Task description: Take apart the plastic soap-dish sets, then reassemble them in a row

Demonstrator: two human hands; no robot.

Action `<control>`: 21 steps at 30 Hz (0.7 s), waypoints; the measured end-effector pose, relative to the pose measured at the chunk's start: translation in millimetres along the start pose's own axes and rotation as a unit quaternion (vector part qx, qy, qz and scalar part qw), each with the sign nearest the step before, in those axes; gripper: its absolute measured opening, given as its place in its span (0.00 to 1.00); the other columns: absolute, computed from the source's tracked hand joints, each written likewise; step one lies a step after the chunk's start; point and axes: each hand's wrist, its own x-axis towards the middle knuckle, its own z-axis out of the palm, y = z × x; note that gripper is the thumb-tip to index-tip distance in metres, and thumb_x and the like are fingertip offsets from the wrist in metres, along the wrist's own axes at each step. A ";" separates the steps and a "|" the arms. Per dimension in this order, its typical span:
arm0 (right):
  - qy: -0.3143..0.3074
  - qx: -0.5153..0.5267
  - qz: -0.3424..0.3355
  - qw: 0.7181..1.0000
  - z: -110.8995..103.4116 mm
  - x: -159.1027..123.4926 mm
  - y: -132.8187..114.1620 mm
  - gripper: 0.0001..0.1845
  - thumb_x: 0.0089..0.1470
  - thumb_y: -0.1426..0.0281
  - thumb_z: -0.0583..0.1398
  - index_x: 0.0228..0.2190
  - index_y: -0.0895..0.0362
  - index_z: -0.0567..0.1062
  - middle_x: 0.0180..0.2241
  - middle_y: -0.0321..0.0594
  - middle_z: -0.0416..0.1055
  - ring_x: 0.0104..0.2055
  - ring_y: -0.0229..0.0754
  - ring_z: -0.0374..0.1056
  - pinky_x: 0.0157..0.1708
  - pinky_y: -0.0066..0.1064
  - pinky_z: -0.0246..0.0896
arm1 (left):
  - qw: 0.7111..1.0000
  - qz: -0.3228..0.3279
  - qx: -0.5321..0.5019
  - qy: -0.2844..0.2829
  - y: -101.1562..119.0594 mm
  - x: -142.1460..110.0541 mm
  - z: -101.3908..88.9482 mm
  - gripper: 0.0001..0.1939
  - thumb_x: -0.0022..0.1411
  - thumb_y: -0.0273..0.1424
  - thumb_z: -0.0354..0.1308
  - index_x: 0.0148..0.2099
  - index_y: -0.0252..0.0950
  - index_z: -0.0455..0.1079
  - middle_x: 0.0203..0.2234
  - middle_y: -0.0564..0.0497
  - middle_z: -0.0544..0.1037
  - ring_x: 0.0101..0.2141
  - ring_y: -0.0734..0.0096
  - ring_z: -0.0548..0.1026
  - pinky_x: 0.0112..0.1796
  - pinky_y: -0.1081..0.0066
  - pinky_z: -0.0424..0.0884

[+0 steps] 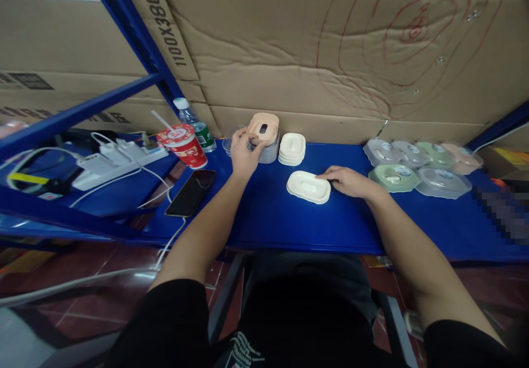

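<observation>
In the head view, my left hand [244, 152] has its thumb and fingers on a peach-coloured plastic lid [270, 125] with a dark oval slot. That lid rests on a stack of grey lids or containers [270, 152]. My right hand [349, 182] reaches in from the right, its fingertips at the edge of a cream oval lid [309, 186] with a recessed middle, lying flat on the blue table [285, 225]. Between the hands, further back, stands a short stack of cream lids [293, 146]. Clear plastic pieces [232, 139] sit behind my left hand.
Several wrapped grey, green and peach containers [394, 176] stand at the right. To the left are a red paper cup [188, 150] with a straw, a water bottle [202, 134], a phone [192, 193] and a power strip [119, 164] with cables. Cardboard [264, 43] rises behind.
</observation>
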 end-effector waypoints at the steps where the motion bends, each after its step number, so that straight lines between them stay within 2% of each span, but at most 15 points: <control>1: -0.009 0.011 -0.008 1.000 -0.2 0.0 -0.8 0.34 0.57 0.80 0.56 0.59 0.42 0.81 0.51 0.40 0.80 0.52 0.48 0.77 0.56 0.46 0.74 | 1.000 0.006 0.001 -0.001 -0.6 -0.5 1.0 0.14 0.60 0.28 0.72 0.46 0.38 0.75 0.59 0.41 0.73 0.64 0.50 0.71 0.67 0.51 0.65; 6: -0.048 0.071 -0.027 0.996 -0.3 3.2 -12.5 0.25 0.59 0.72 0.65 0.56 0.43 0.83 0.52 0.42 0.78 0.53 0.49 0.77 0.57 0.47 0.73 | 1.000 0.030 0.004 -0.009 -2.8 -2.5 2.8 0.21 0.59 0.31 0.74 0.53 0.38 0.74 0.59 0.40 0.73 0.63 0.50 0.71 0.66 0.52 0.66; 10: -0.061 0.090 -0.002 0.994 1.4 5.7 -17.9 0.16 0.58 0.66 0.70 0.49 0.47 0.86 0.51 0.44 0.76 0.50 0.49 0.76 0.55 0.47 0.73 | 0.999 0.016 0.008 -0.028 -7.3 -2.8 5.8 0.23 0.59 0.32 0.74 0.54 0.38 0.73 0.59 0.40 0.72 0.64 0.47 0.70 0.66 0.47 0.65; 12: -0.053 0.111 -0.001 0.992 -0.5 5.1 -19.5 0.11 0.58 0.63 0.71 0.43 0.48 0.87 0.54 0.45 0.73 0.51 0.49 0.74 0.53 0.45 0.73 | 0.999 0.015 0.007 -0.033 -9.8 -2.7 7.4 0.23 0.59 0.33 0.75 0.53 0.38 0.73 0.59 0.39 0.72 0.64 0.45 0.70 0.66 0.45 0.64; 16: -0.004 0.173 -0.001 0.985 -13.4 -0.4 -24.2 0.11 0.59 0.58 0.70 0.40 0.49 0.85 0.61 0.45 0.68 0.47 0.45 0.73 0.48 0.43 0.74 | 0.999 0.024 -0.003 -0.027 -12.9 -2.6 9.2 0.29 0.56 0.35 0.78 0.56 0.39 0.71 0.61 0.38 0.71 0.66 0.43 0.69 0.67 0.42 0.64; 21: 0.127 0.157 -0.012 0.979 -25.5 5.3 -33.3 0.12 0.64 0.55 0.66 0.43 0.48 0.81 0.51 0.43 0.77 0.46 0.48 0.74 0.49 0.45 0.73 | 0.999 0.036 -0.010 -0.012 -12.9 -3.7 11.5 0.34 0.55 0.35 0.78 0.60 0.40 0.69 0.62 0.36 0.71 0.66 0.41 0.70 0.66 0.39 0.65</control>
